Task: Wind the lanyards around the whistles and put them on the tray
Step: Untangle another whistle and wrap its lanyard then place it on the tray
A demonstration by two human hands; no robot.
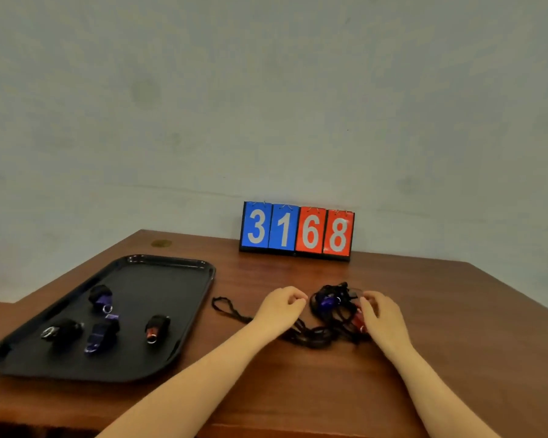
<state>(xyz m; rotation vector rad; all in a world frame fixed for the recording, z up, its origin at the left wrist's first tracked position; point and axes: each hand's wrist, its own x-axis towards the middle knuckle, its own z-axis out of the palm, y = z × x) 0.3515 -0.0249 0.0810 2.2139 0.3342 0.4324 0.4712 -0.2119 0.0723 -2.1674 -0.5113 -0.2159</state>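
Observation:
A tangle of black lanyards (317, 336) lies on the wooden table (298, 390), with a blue whistle (326, 301) and a red whistle (358, 321) in it. My left hand (279, 306) sits left of the pile with curled fingers, and a lanyard loop (227, 308) runs out from under it. My right hand (381, 314) curls over the red whistle at the pile's right side. To the left, the black tray (187, 314) holds several whistles wound in their lanyards, among them a purple one (100, 297) and a red one (155, 327).
A flip scoreboard (296, 230) reading 3168 stands at the table's back edge against the wall. The table's left edge steps in behind the tray. Bare wood lies in front of my forearms.

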